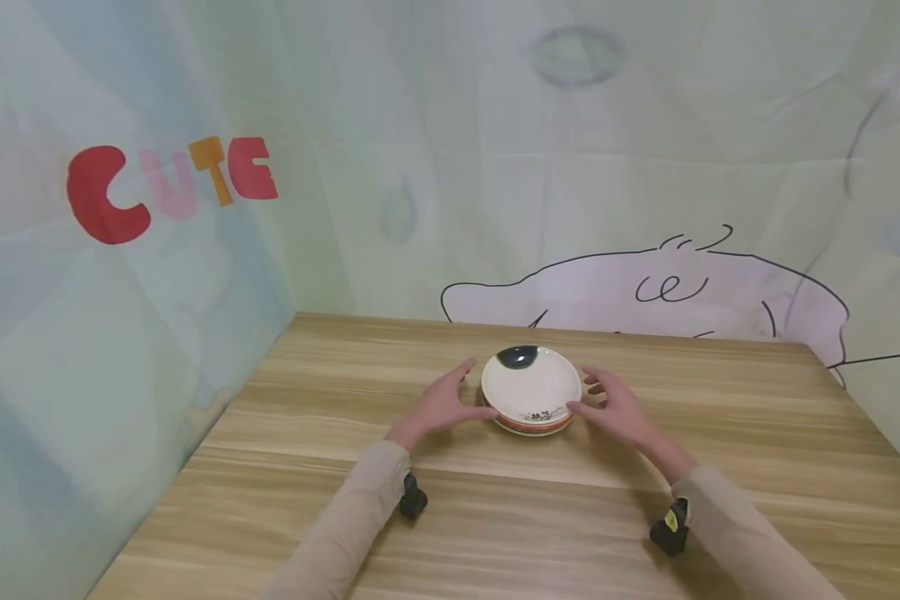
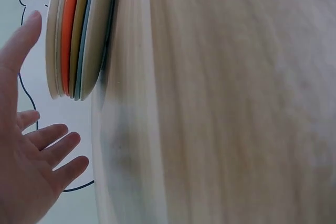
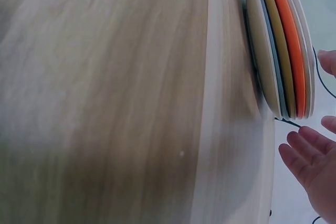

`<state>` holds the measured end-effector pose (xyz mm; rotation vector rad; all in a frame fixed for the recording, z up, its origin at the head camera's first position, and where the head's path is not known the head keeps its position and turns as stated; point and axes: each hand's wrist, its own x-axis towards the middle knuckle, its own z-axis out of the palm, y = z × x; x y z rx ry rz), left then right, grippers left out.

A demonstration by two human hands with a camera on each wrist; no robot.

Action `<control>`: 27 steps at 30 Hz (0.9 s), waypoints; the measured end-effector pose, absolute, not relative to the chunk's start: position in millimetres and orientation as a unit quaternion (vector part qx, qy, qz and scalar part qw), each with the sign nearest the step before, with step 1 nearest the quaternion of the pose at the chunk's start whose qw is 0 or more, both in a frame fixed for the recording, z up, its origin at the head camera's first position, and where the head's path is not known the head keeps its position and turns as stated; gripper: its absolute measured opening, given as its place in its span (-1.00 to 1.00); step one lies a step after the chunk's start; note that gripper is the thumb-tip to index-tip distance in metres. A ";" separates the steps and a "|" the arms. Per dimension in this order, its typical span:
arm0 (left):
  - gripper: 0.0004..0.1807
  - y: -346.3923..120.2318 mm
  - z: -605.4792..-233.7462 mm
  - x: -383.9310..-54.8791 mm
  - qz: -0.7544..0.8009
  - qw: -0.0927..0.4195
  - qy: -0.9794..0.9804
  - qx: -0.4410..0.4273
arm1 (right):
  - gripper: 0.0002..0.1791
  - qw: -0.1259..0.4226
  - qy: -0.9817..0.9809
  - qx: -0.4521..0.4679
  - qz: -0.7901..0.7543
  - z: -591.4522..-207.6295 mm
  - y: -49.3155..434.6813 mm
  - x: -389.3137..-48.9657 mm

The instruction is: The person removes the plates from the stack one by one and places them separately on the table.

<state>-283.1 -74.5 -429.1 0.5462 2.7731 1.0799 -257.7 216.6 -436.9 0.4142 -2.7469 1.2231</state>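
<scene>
A stack of several plates point(image 1: 531, 385) sits on the wooden table, its top plate white with a dark green patch and a small floral drawing. Orange, mustard and teal rims of the stacked plates point(image 2: 79, 40) show edge-on in the left wrist view. My left hand point(image 1: 444, 402) is at the stack's left side, thumb and fingers spread, holding nothing. On the other side is my right hand point(image 1: 617, 407), fingers spread and thumb close to the rim. In the right wrist view a gap separates the right hand point(image 3: 315, 166) from the plates point(image 3: 283, 51).
The wooden table point(image 1: 495, 517) carries the stack near its far edge. Behind it hangs a pale curtain point(image 1: 420, 167) with a cartoon figure and the word CUTE. Small black devices point(image 1: 412, 497) are strapped at both wrists.
</scene>
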 end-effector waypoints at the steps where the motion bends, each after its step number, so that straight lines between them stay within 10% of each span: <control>1: 0.15 -74.1 -429.7 -283.4 0.358 0.059 0.914 0.180 | -0.24 0.056 -0.905 0.137 0.398 -437.2 215.9 -258.0; 27: 0.07 -61.0 -438.8 -286.8 0.397 0.077 0.896 0.187 | -0.38 0.052 -0.902 0.127 0.409 -435.3 202.1 -265.5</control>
